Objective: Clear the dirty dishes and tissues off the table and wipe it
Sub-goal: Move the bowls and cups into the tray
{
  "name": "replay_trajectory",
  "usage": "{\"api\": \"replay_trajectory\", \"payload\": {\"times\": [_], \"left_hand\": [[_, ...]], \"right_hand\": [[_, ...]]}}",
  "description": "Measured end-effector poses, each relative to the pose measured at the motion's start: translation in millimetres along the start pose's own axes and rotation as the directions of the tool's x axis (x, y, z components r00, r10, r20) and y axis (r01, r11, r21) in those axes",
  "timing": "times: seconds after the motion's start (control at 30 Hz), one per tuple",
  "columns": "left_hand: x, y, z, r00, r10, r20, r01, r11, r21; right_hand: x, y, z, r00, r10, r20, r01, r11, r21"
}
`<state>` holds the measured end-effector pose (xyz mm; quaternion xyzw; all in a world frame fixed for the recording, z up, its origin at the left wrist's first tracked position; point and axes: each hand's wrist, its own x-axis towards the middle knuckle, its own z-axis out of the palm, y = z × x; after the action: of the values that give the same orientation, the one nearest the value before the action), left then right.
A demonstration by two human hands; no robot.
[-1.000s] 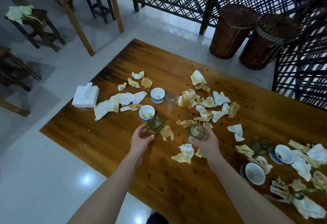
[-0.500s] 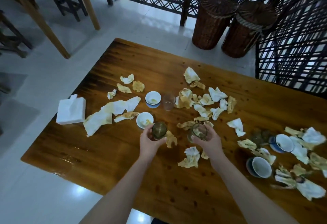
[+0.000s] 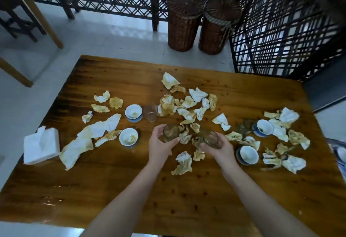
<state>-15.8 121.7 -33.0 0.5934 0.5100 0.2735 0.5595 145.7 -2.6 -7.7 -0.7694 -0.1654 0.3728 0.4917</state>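
Gripping a small clear drinking glass (image 3: 170, 133), the left hand (image 3: 161, 147) has its fingers curled round the far side and its thumb on the near wall. The right hand (image 3: 218, 148) does the same with a second clear glass (image 3: 210, 139), fingers wrapped round it. Both glasses are over the middle of the brown wooden table (image 3: 131, 190), near each other but apart. Cannot tell if they are lifted or standing on the wood.

Crumpled white and yellow-stained tissues (image 3: 187, 103) are scattered across the tabletop, some lying between and just beside the two hands. White ceramic bowls with blue outsides (image 3: 133, 112) sit among them, two to the left of the hands and two to the right. A third clear glass (image 3: 150, 112) stands just beside the far left bowl. A white tissue pack (image 3: 42, 145) sits at the table's left edge.

Two brown woven wicker baskets (image 3: 183, 23) stand on the floor beyond the table, in front of a dark lattice screen (image 3: 280, 30).
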Motion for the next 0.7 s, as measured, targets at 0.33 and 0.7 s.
{"api": "replay_trajectory", "payload": {"times": [0.33,0.7], "left_hand": [[-39,53,113,0.927,0.075,0.367,-0.079,0.997,-0.003],[-140,94,214,0.832,0.172,0.527,-0.205,0.979,0.004]], "right_hand": [[-43,12,-106,0.977,-0.019,-0.213,0.044,0.992,0.116],[-116,56,-230,0.893,-0.106,-0.437,0.147,0.987,0.061]]}}
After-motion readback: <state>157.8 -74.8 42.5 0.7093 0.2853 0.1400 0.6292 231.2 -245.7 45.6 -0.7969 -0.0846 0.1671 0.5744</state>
